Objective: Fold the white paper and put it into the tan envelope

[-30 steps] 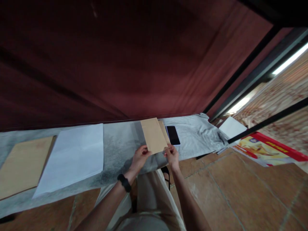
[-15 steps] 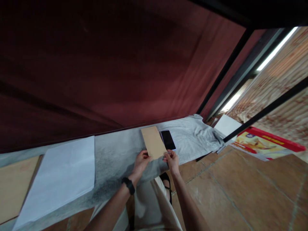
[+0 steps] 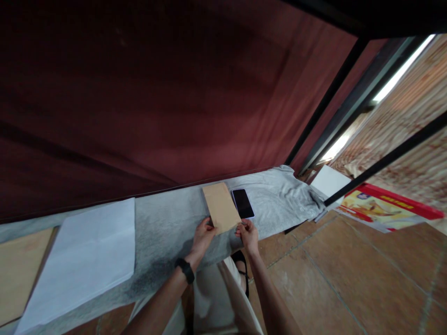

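A small tan paper envelope (image 3: 221, 205) lies on the grey cloth (image 3: 164, 223), its near edge toward me. My left hand (image 3: 204, 234) pinches its near left corner between thumb and fingers, a dark watch on that wrist. At the near right corner, my right hand (image 3: 248, 233) holds the paper with closed fingers. Just right of the envelope rests a smartphone (image 3: 243, 203) with a dark screen and a pale edge. Whether the envelope has a flap or anything inside cannot be made out.
Left on the cloth is a stack of white paper sheets (image 3: 87, 260), with larger tan paper (image 3: 21, 270) beside it. A dark red fabric panel (image 3: 195, 116) rises behind. Black metal bars (image 3: 328, 97) and a red-and-yellow printed box (image 3: 380, 207) stand at right, above tiled floor (image 3: 335, 265).
The view has shifted very slightly, so the sheets, envelope and hands appear a little further left. Both hands keep their hold on the envelope's near corners.
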Tool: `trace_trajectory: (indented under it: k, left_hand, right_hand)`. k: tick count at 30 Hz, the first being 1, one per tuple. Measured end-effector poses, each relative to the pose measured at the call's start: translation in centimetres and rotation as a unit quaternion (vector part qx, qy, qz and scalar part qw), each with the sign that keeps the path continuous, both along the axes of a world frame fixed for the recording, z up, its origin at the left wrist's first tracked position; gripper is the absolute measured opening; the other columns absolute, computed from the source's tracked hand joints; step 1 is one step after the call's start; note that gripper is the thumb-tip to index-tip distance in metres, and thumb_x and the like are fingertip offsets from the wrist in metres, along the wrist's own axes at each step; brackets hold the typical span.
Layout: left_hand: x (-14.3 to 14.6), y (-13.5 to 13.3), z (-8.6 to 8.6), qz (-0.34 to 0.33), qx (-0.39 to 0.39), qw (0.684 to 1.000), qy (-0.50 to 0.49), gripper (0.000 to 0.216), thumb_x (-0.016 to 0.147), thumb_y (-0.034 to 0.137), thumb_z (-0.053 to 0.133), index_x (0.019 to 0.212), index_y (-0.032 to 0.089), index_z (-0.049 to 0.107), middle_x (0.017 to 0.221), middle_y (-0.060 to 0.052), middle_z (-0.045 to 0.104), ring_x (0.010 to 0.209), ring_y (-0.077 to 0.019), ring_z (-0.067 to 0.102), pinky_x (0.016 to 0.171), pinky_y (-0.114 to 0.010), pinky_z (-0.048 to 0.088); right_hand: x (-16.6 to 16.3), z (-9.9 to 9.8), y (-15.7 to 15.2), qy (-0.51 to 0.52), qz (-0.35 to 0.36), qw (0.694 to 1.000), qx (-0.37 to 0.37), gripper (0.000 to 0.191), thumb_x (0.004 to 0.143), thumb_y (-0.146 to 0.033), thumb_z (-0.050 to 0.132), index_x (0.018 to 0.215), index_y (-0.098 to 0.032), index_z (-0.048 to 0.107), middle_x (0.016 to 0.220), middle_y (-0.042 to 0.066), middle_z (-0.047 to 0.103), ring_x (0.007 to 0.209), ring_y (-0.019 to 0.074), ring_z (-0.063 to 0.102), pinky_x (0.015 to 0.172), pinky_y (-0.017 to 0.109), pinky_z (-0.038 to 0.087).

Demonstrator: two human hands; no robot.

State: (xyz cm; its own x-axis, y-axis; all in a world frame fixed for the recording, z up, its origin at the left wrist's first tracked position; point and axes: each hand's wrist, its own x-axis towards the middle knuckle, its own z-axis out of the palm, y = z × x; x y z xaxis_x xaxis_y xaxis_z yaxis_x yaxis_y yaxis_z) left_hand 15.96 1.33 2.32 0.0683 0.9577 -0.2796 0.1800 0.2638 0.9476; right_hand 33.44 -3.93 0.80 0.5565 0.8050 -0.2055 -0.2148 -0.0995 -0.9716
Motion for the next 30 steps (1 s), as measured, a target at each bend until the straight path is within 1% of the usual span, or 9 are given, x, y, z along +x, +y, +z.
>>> trace_trajectory:
  k: [3,7,10,16,20,24,30]
  left_hand:
    - [-0.1,0.3,0.1,-0.018,-0.003,1.0,0.008,0.051,0.07,0.021,0.068,0.119,0.011,0.065,0.061,0.004,0.061,0.055,-0.0138,0.057,0.052,-0.023,0.041]
    - [0.0,0.6,-0.1,-0.009,0.003,1.0,0.02,0.059,0.071,0.019,0.068,0.128,0.012,0.062,0.063,0.005,0.062,0.055,-0.0136,0.058,0.053,-0.022,0.041]
    - [-0.1,0.7,-0.4,-0.02,0.007,0.999,0.037,0.058,0.072,0.018,0.067,0.129,0.014,0.063,0.065,0.004,0.064,0.058,-0.0137,0.06,0.056,-0.022,0.043]
    - [-0.2,0.9,-0.2,-0.027,0.018,0.997,0.068,0.063,0.074,0.019,0.067,0.136,0.012,0.058,0.067,0.003,0.064,0.06,-0.0146,0.061,0.058,-0.023,0.044]
    - [-0.1,0.8,0.3,-0.036,0.028,0.996,0.081,0.059,0.074,0.016,0.065,0.133,0.014,0.061,0.066,0.004,0.064,0.06,-0.0143,0.061,0.058,-0.022,0.043]
    - [0.0,0.6,0.7,-0.027,0.029,0.996,0.084,0.057,0.074,0.015,0.064,0.131,0.016,0.063,0.064,0.005,0.063,0.06,-0.0139,0.06,0.058,-0.022,0.043]
    - [0.1,0.3,1.0,-0.014,0.027,0.997,0.074,0.057,0.072,0.013,0.065,0.129,0.015,0.064,0.062,0.005,0.063,0.061,-0.0149,0.062,0.06,-0.023,0.043]
  right_hand:
    - [0.0,-0.1,-0.1,-0.001,0.001,1.0,0.001,0.039,0.069,-0.045,0.072,0.095,-0.018,0.065,0.064,-0.003,0.064,0.053,0.0154,0.062,0.051,0.027,0.056]
    - [0.0,-0.2,0.0,-0.002,-0.001,1.0,0.001,0.039,0.068,-0.044,0.072,0.095,-0.018,0.064,0.065,-0.003,0.064,0.053,0.0154,0.062,0.049,0.027,0.055]
    - [-0.1,-0.3,0.1,-0.001,-0.004,1.0,0.001,0.038,0.068,-0.044,0.071,0.095,-0.018,0.063,0.065,-0.004,0.063,0.052,0.0148,0.061,0.048,0.026,0.055]
    - [-0.2,-0.4,0.1,0.001,-0.004,1.0,-0.002,0.036,0.07,-0.044,0.07,0.095,-0.019,0.062,0.064,-0.004,0.062,0.052,0.0141,0.061,0.048,0.025,0.054]
    - [-0.1,-0.4,0.1,-0.003,-0.005,1.0,-0.005,0.037,0.069,-0.044,0.071,0.095,-0.019,0.063,0.063,-0.004,0.063,0.052,0.0146,0.061,0.05,0.026,0.055]
    - [0.0,-0.4,0.0,-0.009,-0.003,1.0,-0.008,0.039,0.069,-0.045,0.073,0.096,-0.018,0.064,0.064,-0.004,0.064,0.053,0.0151,0.062,0.051,0.027,0.056]
    - [0.1,-0.2,-0.1,-0.019,0.009,1.0,-0.015,0.04,0.071,-0.048,0.072,0.096,-0.019,0.063,0.064,-0.004,0.064,0.054,0.0159,0.064,0.053,0.028,0.057]
